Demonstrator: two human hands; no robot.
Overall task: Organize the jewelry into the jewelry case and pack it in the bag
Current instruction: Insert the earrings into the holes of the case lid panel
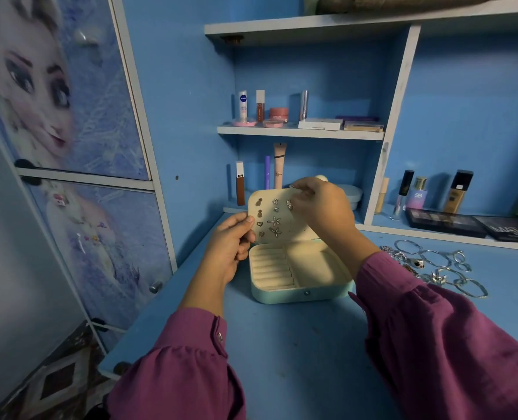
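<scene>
i see the left hand (232, 237) pinching the left edge of the earring card (277, 218), holding it upright over the open case (300, 274) on the bench (297, 344), likely so its face stays steady. the right hand (319, 204) pinches an earring (289, 204) near the card's top right, probably seating it. the rest of the jewelry (433, 265) lies well apart to the right, within reach; i see no bag.

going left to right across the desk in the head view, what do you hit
left hand → earring card → right hand → pile of bracelets and rings
</scene>
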